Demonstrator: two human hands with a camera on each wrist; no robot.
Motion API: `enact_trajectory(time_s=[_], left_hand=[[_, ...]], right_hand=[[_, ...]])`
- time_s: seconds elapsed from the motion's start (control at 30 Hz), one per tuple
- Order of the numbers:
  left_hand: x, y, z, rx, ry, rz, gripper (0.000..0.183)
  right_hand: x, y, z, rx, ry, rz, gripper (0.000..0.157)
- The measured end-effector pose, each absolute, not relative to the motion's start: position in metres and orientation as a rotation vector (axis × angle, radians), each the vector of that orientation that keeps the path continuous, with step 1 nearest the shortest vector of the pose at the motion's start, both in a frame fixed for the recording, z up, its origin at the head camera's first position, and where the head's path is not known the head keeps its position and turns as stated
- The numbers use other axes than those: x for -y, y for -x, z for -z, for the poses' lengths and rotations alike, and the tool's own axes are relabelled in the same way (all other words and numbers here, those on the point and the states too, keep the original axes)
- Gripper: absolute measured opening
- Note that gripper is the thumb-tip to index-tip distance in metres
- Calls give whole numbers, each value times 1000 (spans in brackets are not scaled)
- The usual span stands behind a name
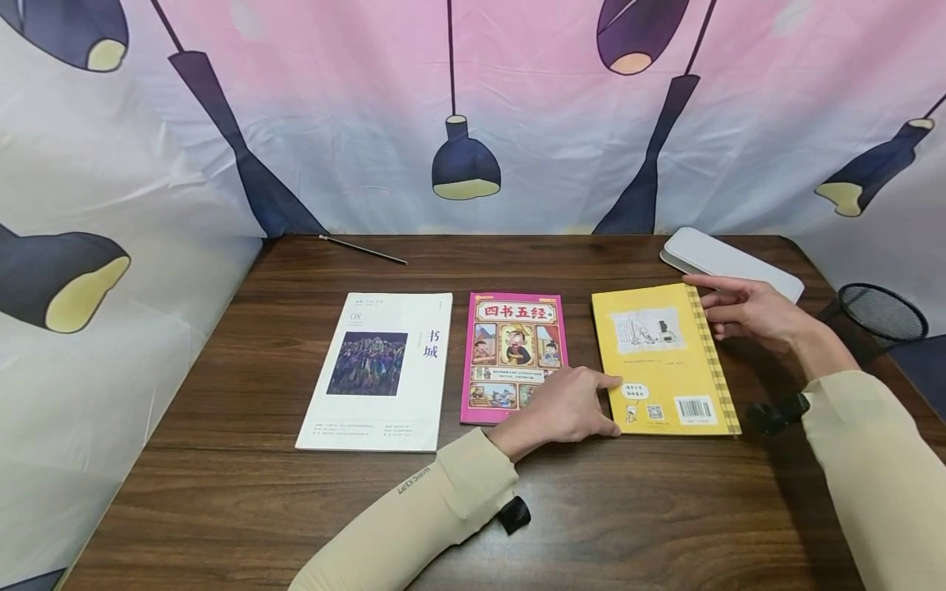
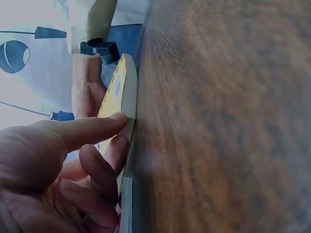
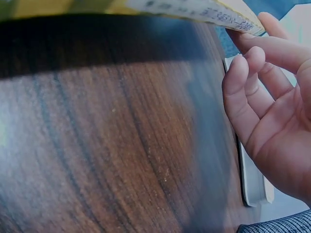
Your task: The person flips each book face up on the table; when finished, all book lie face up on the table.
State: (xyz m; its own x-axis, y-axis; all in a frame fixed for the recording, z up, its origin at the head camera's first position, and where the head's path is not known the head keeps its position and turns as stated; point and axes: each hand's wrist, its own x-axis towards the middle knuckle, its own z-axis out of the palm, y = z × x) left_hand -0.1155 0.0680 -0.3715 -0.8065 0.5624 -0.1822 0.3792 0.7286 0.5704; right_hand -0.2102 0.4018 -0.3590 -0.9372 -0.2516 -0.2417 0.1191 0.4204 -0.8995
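A yellow book (image 1: 658, 345) with a barcode and small drawings on its cover lies on the right side of the table. My left hand (image 1: 565, 406) touches its left edge with thumb and index finger; in the left wrist view the thumb (image 2: 92, 130) lies against the page edges. At the book's far right corner is my right hand (image 1: 761, 316), one finger reaching over the corner and the others bent beside the checkered spine. A pink book (image 1: 510, 353) with cartoon panels lies partly under the left hand in the head view. Further left is a white book (image 1: 384, 427) with a dark picture.
Behind the right hand rests a white flat case (image 1: 732, 258). A black mesh cup (image 1: 883, 312) stands at the right edge. Near the back edge lies a thin dark stick (image 1: 362, 249). Printed cloth (image 1: 384, 148) hangs behind the brown wooden table (image 1: 244, 492).
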Motion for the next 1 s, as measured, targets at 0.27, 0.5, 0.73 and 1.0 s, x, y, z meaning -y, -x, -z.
enact_trajectory(time_s=[0.27, 0.5, 0.73, 1.0], left_hand=[[-67, 115, 371, -2597, -721, -712, 70], [-67, 115, 371, -2572, -727, -721, 71], [-65, 116, 369, -2543, -740, -773, 72], [-60, 117, 370, -2496, -743, -833, 74]], right_hand=[[-402, 207, 357, -2399, 77, 1488, 65], [-397, 203, 350, -2400, 73, 1568, 61], [-391, 203, 338, -2444, 83, 1608, 57], [-391, 203, 334, -2549, 87, 1440, 57]])
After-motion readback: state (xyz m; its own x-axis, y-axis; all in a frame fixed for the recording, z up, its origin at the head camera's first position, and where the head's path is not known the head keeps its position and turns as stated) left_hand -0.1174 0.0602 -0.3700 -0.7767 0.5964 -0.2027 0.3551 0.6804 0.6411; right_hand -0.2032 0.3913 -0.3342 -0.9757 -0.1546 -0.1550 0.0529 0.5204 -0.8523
